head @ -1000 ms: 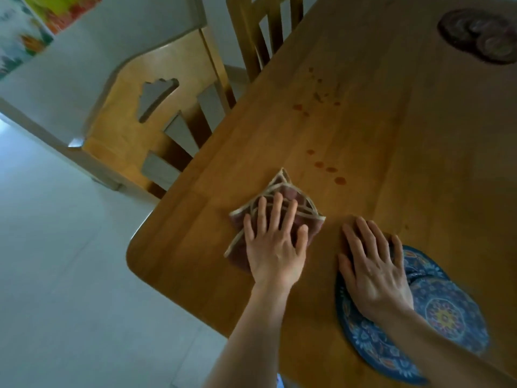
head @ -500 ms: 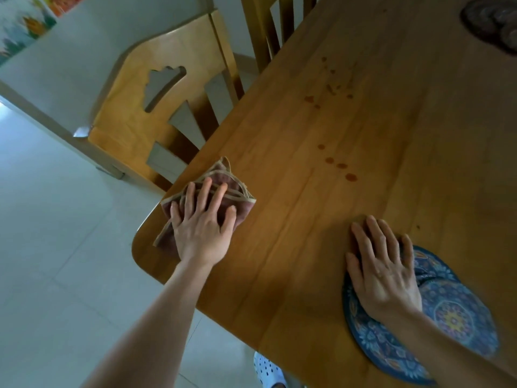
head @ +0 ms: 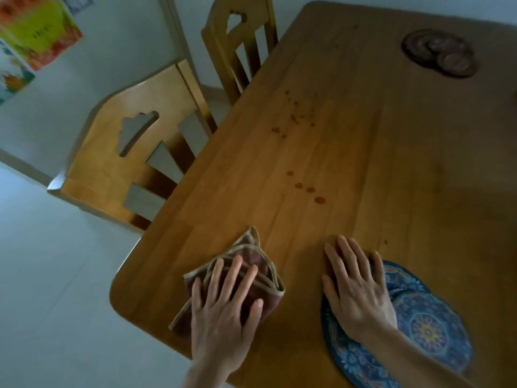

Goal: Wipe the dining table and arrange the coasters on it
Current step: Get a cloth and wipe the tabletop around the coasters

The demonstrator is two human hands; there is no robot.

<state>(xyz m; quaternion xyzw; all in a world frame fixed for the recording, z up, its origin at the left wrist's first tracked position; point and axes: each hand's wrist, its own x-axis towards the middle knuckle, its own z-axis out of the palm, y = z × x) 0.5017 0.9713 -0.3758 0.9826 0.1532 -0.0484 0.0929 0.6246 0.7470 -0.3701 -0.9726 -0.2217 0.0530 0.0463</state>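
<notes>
My left hand [head: 226, 309] presses flat, fingers straight, on a folded maroon cloth [head: 251, 253] with tan edging near the wooden table's [head: 391, 163] near left corner. My right hand [head: 354, 287] lies flat with its palm on the left edge of blue patterned round coasters [head: 428, 331], fingertips on the bare wood. Reddish-brown stain drops [head: 307, 190] dot the tabletop beyond the cloth, with fainter specks [head: 293, 119] farther back. Dark brown round coasters [head: 440, 53] lie overlapped at the far right.
Two wooden chairs stand along the table's left side, one near [head: 134, 152] and one farther back [head: 237, 43]. Pale tiled floor [head: 56, 289] lies to the left. A colourful box [head: 33, 29] sits at the upper left.
My left hand slid the cloth left to the table's edge, then back right towards the middle. My right hand stayed flat on the blue coasters.
</notes>
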